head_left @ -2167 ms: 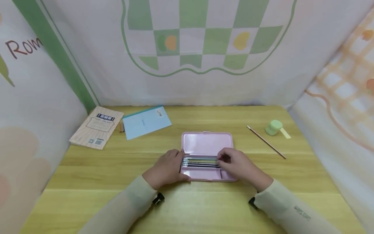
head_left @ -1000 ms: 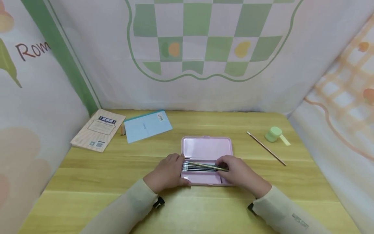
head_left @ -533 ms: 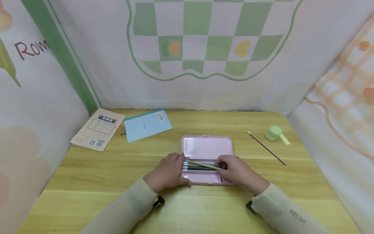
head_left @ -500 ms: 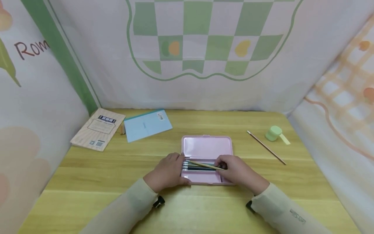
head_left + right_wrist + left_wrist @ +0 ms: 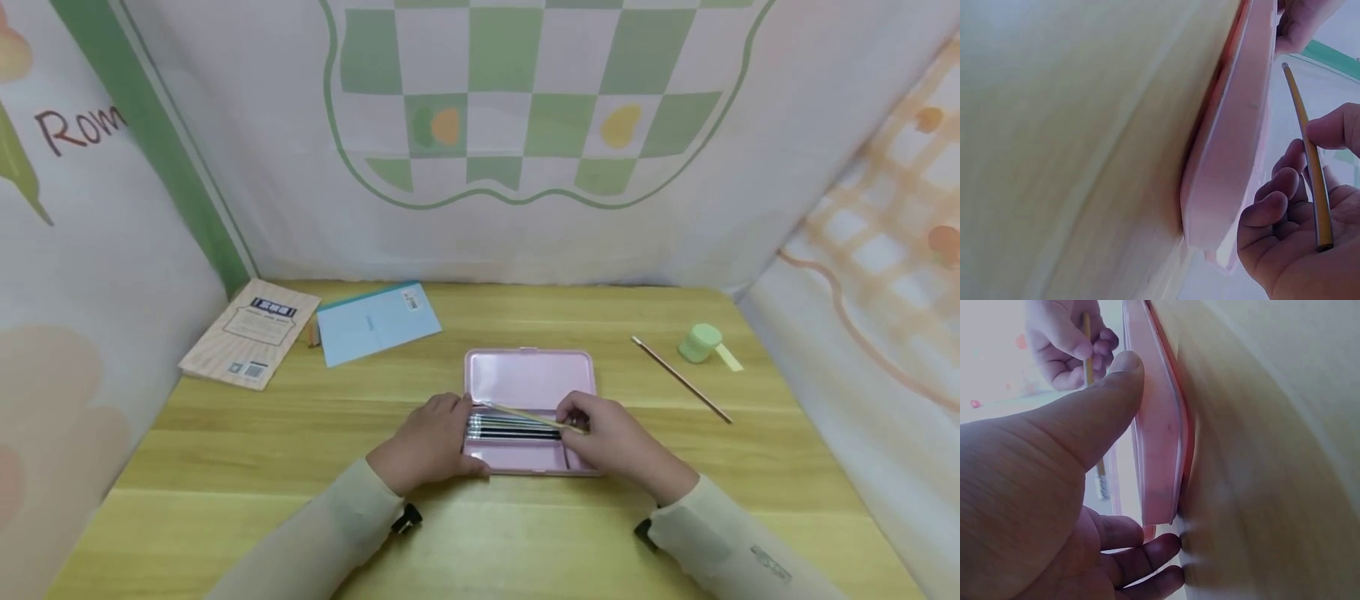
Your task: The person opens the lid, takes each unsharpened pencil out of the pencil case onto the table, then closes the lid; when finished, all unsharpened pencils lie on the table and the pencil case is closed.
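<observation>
Two hands work at the open pink pencil case near the tabletop's front edge. The left hand braces its left end, fingers relaxed, steadying it. The right hand pinches a yellow pencil above the pencils lying inside.

Pencil case: smooth pink plastic, slight gloss inside its lid. Pencil pinched in my right fingers: yellow lacquered wood, glossy. Table under the case: pale wood grain, satin. Notebooks beyond the case: matt paper covers. My sleeves: soft cream cloth.
</observation>
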Demonstrator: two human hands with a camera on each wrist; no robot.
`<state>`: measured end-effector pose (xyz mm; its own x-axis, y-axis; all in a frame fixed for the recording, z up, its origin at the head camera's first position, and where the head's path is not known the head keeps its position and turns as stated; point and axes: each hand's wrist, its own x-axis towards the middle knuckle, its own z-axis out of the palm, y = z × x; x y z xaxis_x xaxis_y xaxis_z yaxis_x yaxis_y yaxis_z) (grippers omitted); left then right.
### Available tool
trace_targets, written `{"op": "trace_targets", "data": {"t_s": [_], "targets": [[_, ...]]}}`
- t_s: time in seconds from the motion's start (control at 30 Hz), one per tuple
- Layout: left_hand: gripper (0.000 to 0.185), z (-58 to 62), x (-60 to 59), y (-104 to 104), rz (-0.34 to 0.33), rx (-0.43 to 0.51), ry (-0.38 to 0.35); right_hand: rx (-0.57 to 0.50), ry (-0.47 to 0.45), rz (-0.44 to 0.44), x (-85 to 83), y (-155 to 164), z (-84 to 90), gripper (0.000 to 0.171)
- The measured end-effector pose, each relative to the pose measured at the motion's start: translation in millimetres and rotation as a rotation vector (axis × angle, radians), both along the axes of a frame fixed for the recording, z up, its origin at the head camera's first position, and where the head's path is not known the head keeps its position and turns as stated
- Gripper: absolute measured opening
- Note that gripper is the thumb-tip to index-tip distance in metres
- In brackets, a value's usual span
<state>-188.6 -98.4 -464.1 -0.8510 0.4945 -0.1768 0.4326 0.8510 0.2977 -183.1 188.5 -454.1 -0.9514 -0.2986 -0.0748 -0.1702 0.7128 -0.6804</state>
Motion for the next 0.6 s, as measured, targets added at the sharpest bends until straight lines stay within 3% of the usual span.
{"op": "trace_targets", "data": {"t_s": [0.33,0.6], "targets": [[0.105,2.4,2.7,-1.9,0.000,0.033,0.011,-0.011,0.152,-0.071,3.7,30.8,15.2,0.014],[0.103,4.2,5.0,-0.9,0.025,0.037,-0.027,0.020,0.179,-0.160,3.5,56.9,31.2,0.012]]}}
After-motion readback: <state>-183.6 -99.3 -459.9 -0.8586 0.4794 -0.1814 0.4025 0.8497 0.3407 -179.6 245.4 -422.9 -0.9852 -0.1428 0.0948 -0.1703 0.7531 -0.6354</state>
